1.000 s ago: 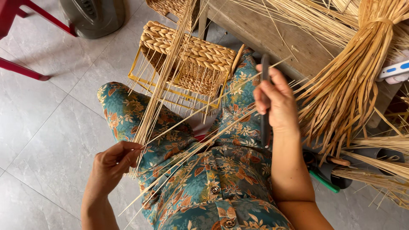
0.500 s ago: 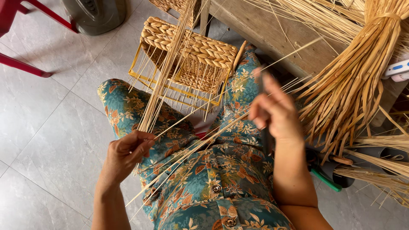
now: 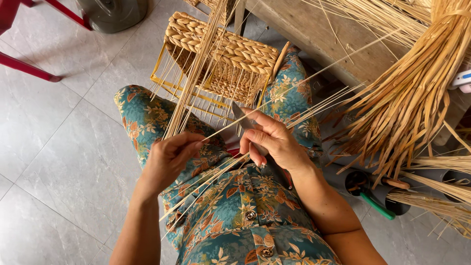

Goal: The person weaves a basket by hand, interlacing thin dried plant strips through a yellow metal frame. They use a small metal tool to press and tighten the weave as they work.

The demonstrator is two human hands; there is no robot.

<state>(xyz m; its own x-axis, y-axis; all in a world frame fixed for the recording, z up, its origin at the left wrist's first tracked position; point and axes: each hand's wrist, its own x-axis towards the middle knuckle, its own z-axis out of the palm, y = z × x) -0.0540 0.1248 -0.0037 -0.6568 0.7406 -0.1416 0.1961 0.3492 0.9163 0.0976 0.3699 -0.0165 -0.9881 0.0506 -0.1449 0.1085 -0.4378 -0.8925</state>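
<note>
I sit with a floral teal dress over my knees. My left hand point(image 3: 169, 159) pinches a bundle of thin pale straw stems point(image 3: 196, 73) that rises up and away from my lap. My right hand point(image 3: 272, 140) grips a small knife with a grey blade point(image 3: 240, 114) and also touches a long single stem point(image 3: 314, 76) that slants up to the right. More loose stems point(image 3: 206, 184) lie across my lap under both hands. A partly woven basket point(image 3: 223, 54) on a yellow wire frame stands just beyond my knees.
A thick sheaf of tan straw point(image 3: 412, 93) leans against a wooden bench point(image 3: 338, 41) at right. Green-handled tools point(image 3: 375, 203) stick out of dark tubes by my right elbow. A red chair leg point(image 3: 29, 68) and a grey bin point(image 3: 113, 12) stand on the tiled floor at upper left.
My left hand rose from my left knee to the bundle of stems and closed on it. My right hand came down and leftward with the knife toward the middle of my lap.
</note>
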